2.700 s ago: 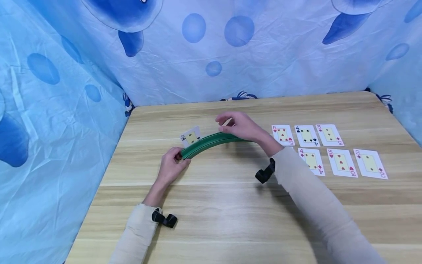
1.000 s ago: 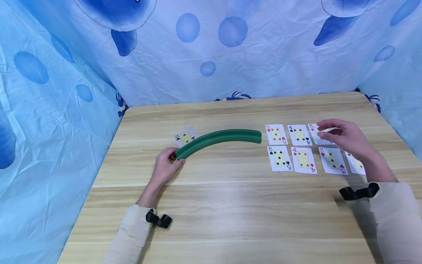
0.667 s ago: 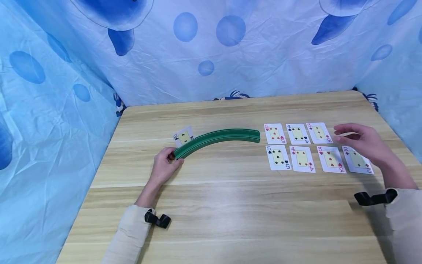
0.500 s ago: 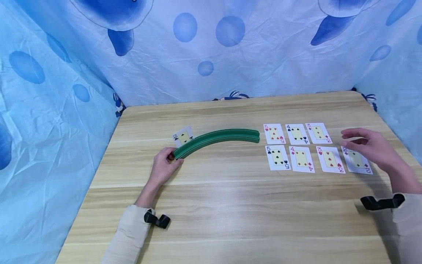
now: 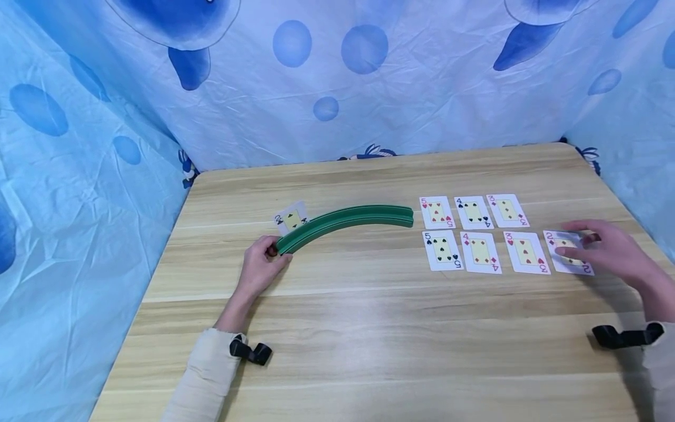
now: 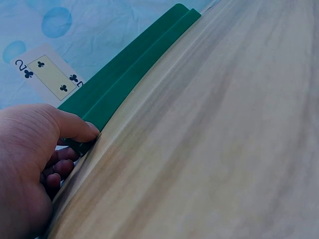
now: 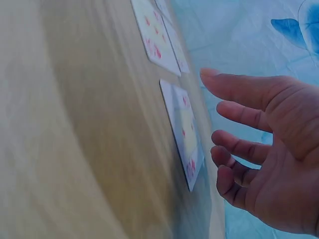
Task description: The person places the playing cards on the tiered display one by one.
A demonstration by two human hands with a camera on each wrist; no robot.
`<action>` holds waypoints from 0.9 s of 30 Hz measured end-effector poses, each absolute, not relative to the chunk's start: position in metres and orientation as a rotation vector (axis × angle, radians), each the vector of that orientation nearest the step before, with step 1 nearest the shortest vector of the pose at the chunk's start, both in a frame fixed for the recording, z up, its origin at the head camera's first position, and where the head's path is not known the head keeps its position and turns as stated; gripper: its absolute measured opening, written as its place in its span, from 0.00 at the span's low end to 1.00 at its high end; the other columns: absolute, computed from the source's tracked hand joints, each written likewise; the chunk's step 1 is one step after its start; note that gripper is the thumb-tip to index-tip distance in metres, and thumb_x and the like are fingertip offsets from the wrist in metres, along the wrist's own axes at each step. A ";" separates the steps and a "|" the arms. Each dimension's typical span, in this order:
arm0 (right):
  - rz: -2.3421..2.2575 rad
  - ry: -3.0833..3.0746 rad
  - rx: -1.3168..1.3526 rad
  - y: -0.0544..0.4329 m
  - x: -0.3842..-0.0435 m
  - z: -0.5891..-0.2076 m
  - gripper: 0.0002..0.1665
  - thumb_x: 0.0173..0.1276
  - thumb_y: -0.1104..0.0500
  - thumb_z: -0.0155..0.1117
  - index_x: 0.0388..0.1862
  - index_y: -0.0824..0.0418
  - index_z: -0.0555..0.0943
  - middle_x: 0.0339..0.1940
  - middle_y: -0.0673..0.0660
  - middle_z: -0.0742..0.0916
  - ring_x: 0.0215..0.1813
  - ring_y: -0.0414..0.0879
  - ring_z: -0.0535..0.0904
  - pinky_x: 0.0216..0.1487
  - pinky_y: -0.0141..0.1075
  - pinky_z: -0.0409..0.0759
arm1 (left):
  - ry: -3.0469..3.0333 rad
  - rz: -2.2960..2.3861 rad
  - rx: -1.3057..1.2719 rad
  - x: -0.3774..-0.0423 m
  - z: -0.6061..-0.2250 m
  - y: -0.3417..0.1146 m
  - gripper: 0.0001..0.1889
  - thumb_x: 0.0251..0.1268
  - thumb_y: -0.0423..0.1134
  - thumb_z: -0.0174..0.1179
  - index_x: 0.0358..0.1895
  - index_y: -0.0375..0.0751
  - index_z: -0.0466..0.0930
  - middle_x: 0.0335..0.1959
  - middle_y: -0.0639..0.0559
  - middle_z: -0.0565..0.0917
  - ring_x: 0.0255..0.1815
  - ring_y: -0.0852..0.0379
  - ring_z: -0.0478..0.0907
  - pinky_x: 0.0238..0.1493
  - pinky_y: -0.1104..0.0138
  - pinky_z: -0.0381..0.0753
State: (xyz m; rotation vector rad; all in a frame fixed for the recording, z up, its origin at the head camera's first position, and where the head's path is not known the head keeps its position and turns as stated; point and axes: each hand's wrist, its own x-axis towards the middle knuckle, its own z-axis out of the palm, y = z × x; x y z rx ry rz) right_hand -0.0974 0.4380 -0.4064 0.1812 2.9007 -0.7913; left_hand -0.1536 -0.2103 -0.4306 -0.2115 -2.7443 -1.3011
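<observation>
- The card holder (image 5: 348, 220) is glossy green, a slim curved strip with grooves along its length; it lies on the bench (image 5: 348, 328), left of the face-up cards.
- Its long axis runs sideways in an arc bowed away from the person, the left end swinging nearer, the right end pointing toward the five of hearts (image 5: 437, 212).
- The left hand (image 5: 261, 266) has its grip pinching the holder's left end between thumb and fingers.
- The two of clubs (image 5: 291, 218) stands tilted at the holder's left part; its lower edge is hidden, so its seating cannot be told.
- The right hand (image 5: 612, 249) hovers above the two of diamonds (image 5: 563, 265), grip spread and holding nothing, partly covering it in the head view.
- That card's long axis runs near to far, the near end slanting right.
- Card print blurs in the right wrist view.
</observation>
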 end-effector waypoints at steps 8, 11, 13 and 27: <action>-0.730 2.958 0.113 0.444 -0.089 -0.416 0.41 0.61 0.48 0.74 0.61 0.76 0.71 0.68 0.83 0.62 0.63 0.78 0.56 0.58 0.72 0.57 | -2.748 -1.301 -0.210 -0.153 -0.428 -0.211 0.16 0.56 0.29 0.70 0.48 0.30 0.82 0.38 0.40 0.79 0.39 0.49 0.71 0.39 0.71 0.69; -0.693 2.971 0.102 0.444 -0.087 -0.418 0.42 0.59 0.46 0.75 0.59 0.74 0.72 0.68 0.83 0.61 0.67 0.80 0.51 0.61 0.77 0.51 | -2.753 -1.292 -0.210 -0.154 -0.428 -0.212 0.16 0.56 0.29 0.70 0.49 0.30 0.82 0.38 0.40 0.79 0.39 0.50 0.71 0.39 0.71 0.69; -0.660 2.985 0.090 0.443 -0.087 -0.419 0.42 0.57 0.46 0.76 0.58 0.74 0.72 0.66 0.84 0.61 0.66 0.80 0.52 0.61 0.77 0.51 | -2.754 -1.292 -0.209 -0.154 -0.428 -0.212 0.17 0.56 0.29 0.70 0.49 0.30 0.82 0.38 0.40 0.79 0.39 0.50 0.71 0.39 0.71 0.69; -0.498 3.017 0.058 0.439 -0.090 -0.410 0.40 0.51 0.50 0.80 0.52 0.77 0.75 0.60 0.85 0.65 0.62 0.80 0.55 0.58 0.73 0.57 | -2.766 -1.281 -0.209 -0.158 -0.427 -0.210 0.16 0.57 0.30 0.69 0.50 0.29 0.82 0.38 0.40 0.78 0.39 0.49 0.71 0.40 0.70 0.68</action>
